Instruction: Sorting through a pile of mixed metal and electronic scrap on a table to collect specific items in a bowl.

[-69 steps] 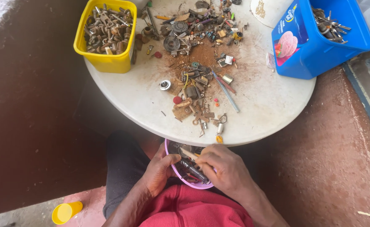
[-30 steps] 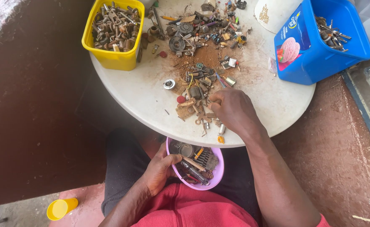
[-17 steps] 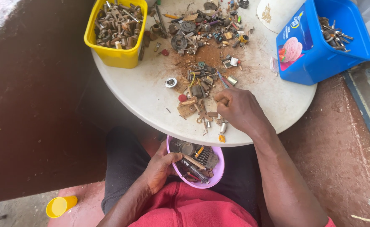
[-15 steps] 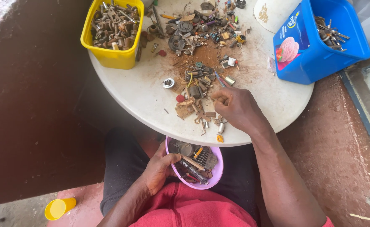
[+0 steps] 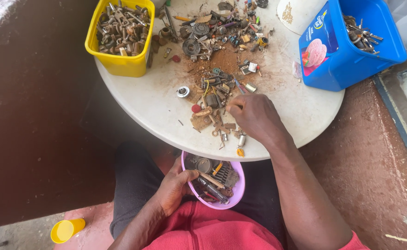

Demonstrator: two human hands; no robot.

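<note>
While the left hand (image 5: pixel 173 189) grips the purple bowl (image 5: pixel 237 190), the right hand (image 5: pixel 254 116) pinches rusty scrap (image 5: pixel 212 92) near a blue pictured tub (image 5: pixel 347 46)

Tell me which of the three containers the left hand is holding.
The small purple bowl on the lap, gripped at its rim by the left hand. The yellow bin and blue tub sit untouched on the table.

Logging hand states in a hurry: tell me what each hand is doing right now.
Left hand: closed on the rim of the purple bowl.
Right hand: fingers curled over the scrap pile; grip cannot be told.
</note>
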